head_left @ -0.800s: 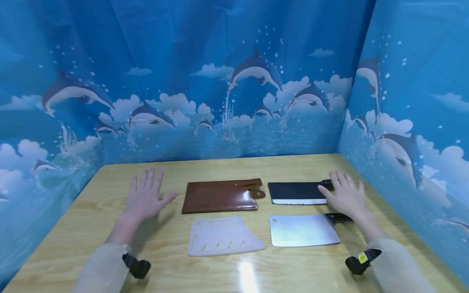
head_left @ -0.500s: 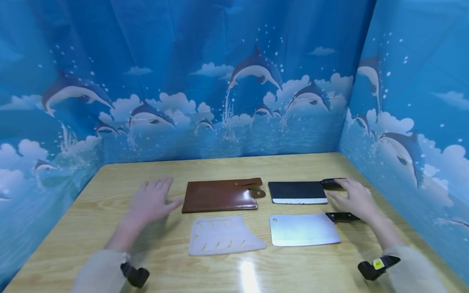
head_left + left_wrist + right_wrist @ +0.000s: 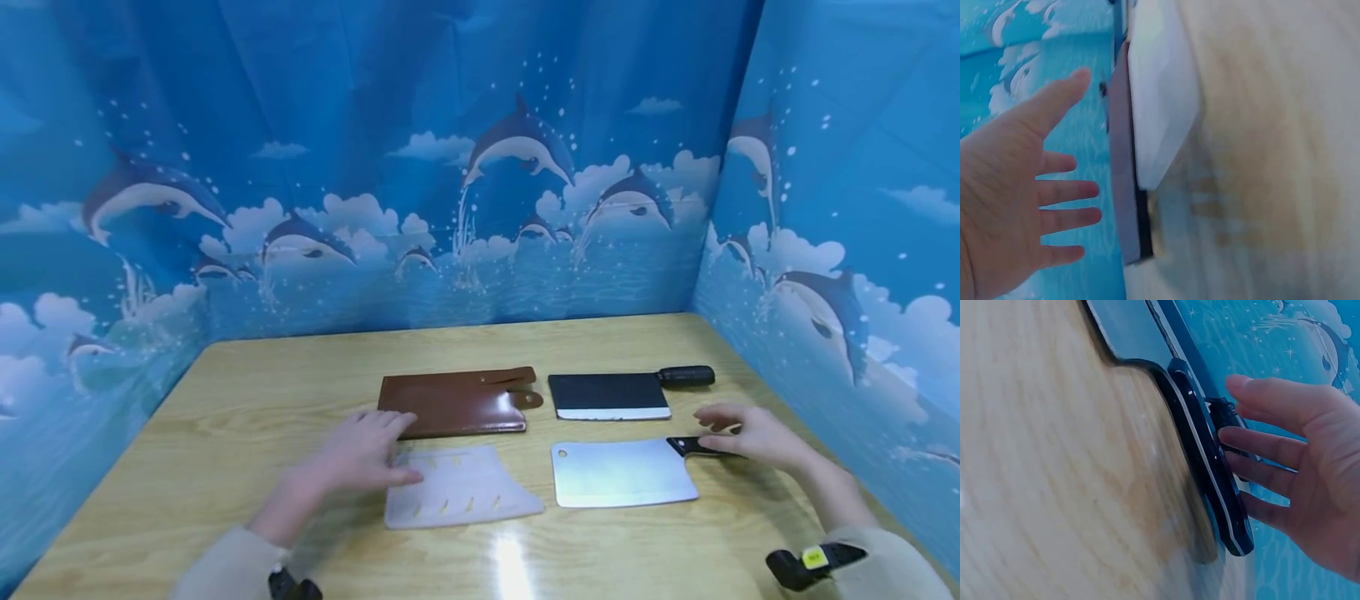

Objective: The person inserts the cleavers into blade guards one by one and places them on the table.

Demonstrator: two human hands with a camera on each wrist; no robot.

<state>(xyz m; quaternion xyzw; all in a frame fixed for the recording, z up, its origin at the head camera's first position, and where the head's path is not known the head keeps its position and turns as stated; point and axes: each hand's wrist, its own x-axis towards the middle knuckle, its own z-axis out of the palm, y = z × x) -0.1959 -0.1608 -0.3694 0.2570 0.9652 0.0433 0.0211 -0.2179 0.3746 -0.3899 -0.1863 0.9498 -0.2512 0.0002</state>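
Note:
My left hand (image 3: 363,454) hovers over the left end of a translucent white blade cover (image 3: 465,492), its fingers spread and holding nothing in the left wrist view. Beyond it lies a brown leather sheath (image 3: 442,404), partly behind my fingertips in the head view. At the right, my right hand (image 3: 757,437) is at the black handle (image 3: 1210,462) of a silver cleaver (image 3: 622,475). Its fingers are loosely bent beside the handle, not wrapped round it; whether they touch it I cannot tell. The cleaver lies flat, blade pointing left.
A second cleaver (image 3: 611,394) with a dark blade and pale edge lies behind the silver one, its black handle to the right. All rest on a wooden table (image 3: 600,558). Blue dolphin-printed curtains (image 3: 450,167) stand along the table's back and right side.
My left hand has come right and nearer, from bare table to the white cover. The right hand has drawn back from the dark cleaver's handle to the silver cleaver's handle. The cleavers and covers stay put.

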